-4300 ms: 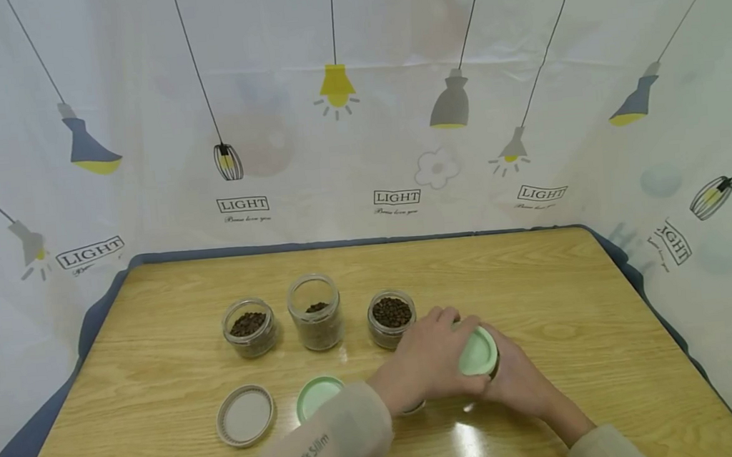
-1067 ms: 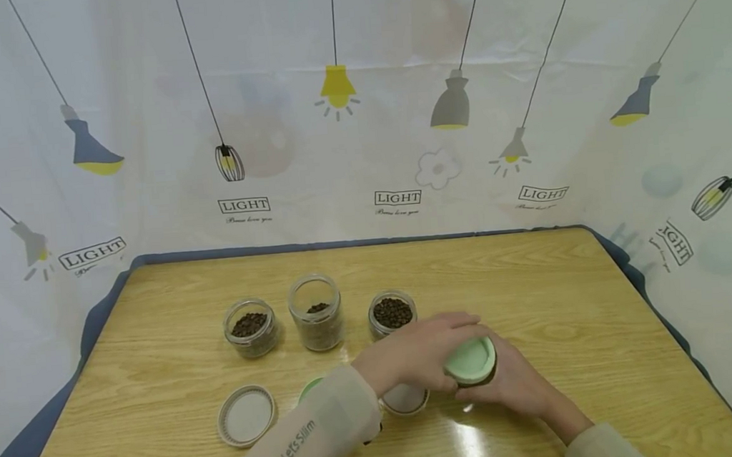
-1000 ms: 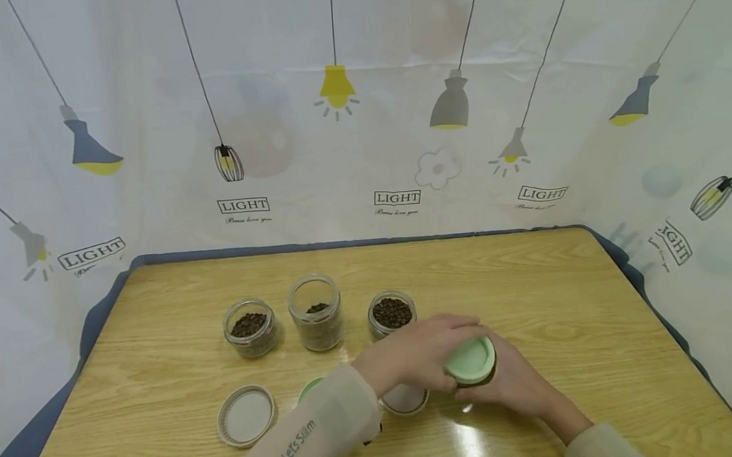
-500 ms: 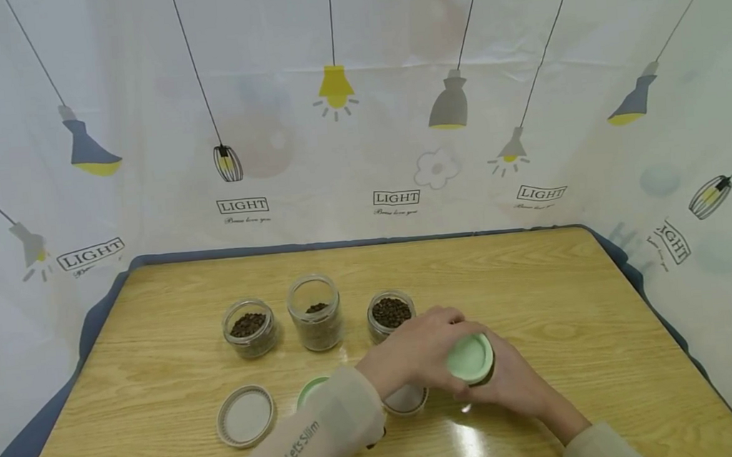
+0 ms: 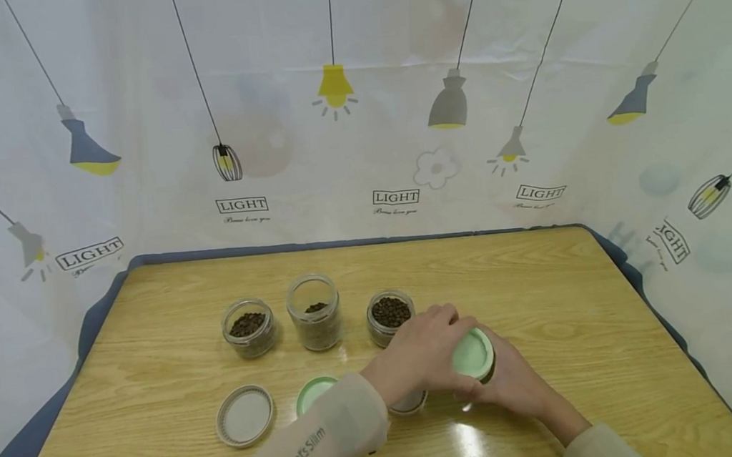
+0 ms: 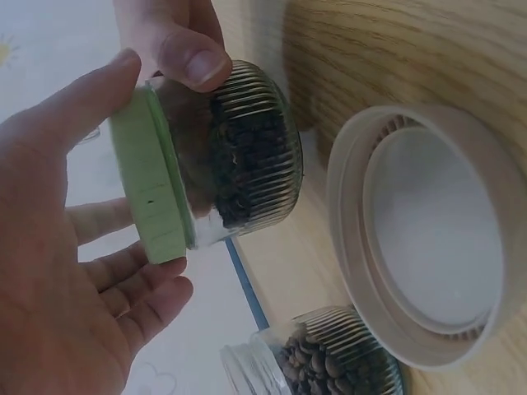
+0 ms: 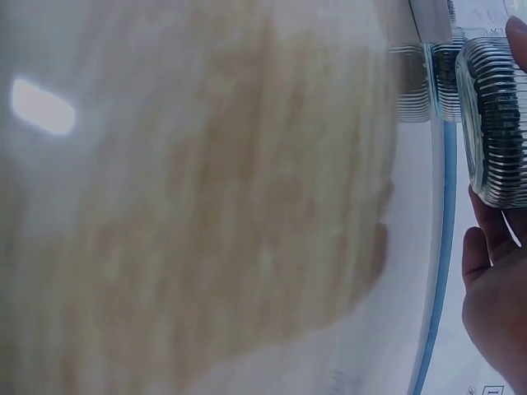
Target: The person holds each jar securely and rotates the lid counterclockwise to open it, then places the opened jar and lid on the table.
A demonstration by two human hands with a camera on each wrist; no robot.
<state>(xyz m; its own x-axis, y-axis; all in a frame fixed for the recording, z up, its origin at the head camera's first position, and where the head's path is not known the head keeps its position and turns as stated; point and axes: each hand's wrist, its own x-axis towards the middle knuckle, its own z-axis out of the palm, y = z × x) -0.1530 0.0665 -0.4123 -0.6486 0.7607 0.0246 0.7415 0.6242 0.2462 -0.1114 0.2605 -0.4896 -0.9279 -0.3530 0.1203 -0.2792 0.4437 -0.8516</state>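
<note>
Both hands work on one ribbed glass jar (image 6: 251,148) of dark coffee beans, lifted above the table and tipped on its side in the left wrist view. My left hand (image 5: 418,357) reaches across and holds the jar's light green lid (image 5: 473,355) by its rim, thumb on one side and fingers on the other. The lid sits on the jar's mouth. My right hand (image 5: 513,382) grips the glass body from the right, its thumb (image 6: 198,62) lying along the glass. In the right wrist view the jar's ribbed base (image 7: 498,123) shows above the right fingers.
Three lidless glass jars with beans stand in a row: a short left jar (image 5: 249,329), a taller middle jar (image 5: 317,322) and a short right jar (image 5: 391,316). Nearer lie a beige lid (image 5: 245,416), a green lid (image 5: 315,392) and another beige lid (image 6: 436,222) by the left forearm.
My left hand has shifted and turned back and forth on the green lid, its knuckles now farther forward than a second ago. The right hand keeps its grip on the jar, almost in place.
</note>
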